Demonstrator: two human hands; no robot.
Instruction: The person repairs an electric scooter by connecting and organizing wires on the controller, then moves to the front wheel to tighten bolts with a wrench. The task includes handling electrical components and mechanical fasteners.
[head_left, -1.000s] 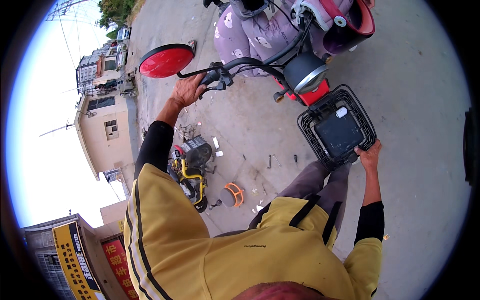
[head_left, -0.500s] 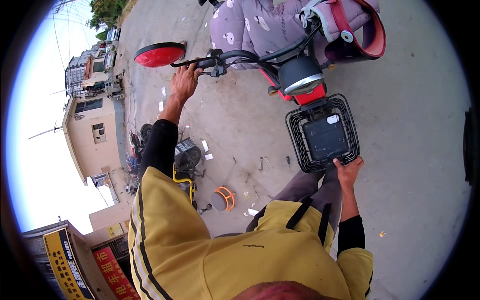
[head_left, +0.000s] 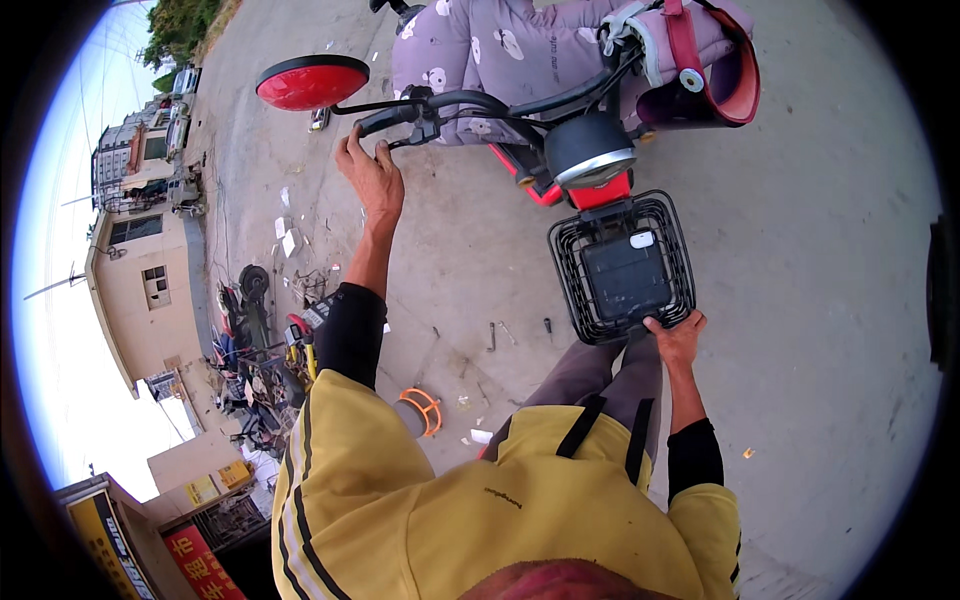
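Note:
A red electric scooter stands in front of me, facing me, with a black wire basket [head_left: 684, 285] on its front. My right hand [head_left: 678, 338] grips the basket's near rim, thumb on top. Inside the basket lie a flat black case [head_left: 625, 280] and a small white object [head_left: 641, 240]. My left hand [head_left: 375, 185] is at the outer end of the black handlebar grip [head_left: 385, 120], beside the brake lever [head_left: 412, 141]. Its thumb and fingers are apart, with the fingertips close to the grip and lever; any contact is hard to make out. A red-backed mirror [head_left: 312, 85] rises beyond the grip.
A padded lilac cover [head_left: 500, 60] and a dark pink-lined pouch [head_left: 715, 90] hang at the handlebar. Tools [head_left: 491, 336] and paper scraps lie on the concrete. An orange-framed stool [head_left: 424, 412] and parked bikes [head_left: 260, 360] stand left, before buildings [head_left: 150, 270].
My left hand has slipped from around the handlebar grip to below its outer end, and its fingers have loosened. My right hand keeps its hold on the basket. The view has shifted slightly.

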